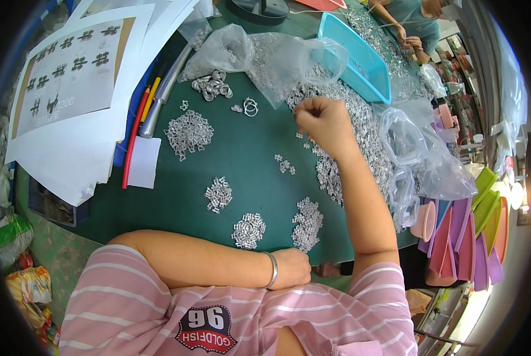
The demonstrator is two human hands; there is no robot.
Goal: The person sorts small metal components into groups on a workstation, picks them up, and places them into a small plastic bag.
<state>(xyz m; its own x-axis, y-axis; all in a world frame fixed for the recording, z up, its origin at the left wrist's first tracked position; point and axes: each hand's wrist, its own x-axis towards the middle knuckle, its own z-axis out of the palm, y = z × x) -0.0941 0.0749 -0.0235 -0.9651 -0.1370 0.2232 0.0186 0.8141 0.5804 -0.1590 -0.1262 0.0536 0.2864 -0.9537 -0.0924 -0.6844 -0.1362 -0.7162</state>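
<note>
My right hand (326, 123) hovers at the left edge of a large heap of small silver metal pieces (360, 133). Its fingers are curled together, and whatever they hold is too small or hidden to name. My left hand (292, 268), with a bracelet on the wrist, rests at the table's near edge; its fingers are tucked out of sight. Just beyond it lie small piles of silver pieces: one on the right (307, 224), one in the middle (249, 231) and one farther left (218, 195). A few loose pieces (285, 165) are scattered left of the heap.
Another pile (188, 133), metal rings (250, 107) and clear plastic bags (265, 62) lie farther back. A blue basket (357, 59) stands beside the heap. Printed sheets (69, 77), a red pencil (136, 136) and a knife (164, 89) are left. Coloured bins (455, 237) hang right; another person (410, 29) works far right.
</note>
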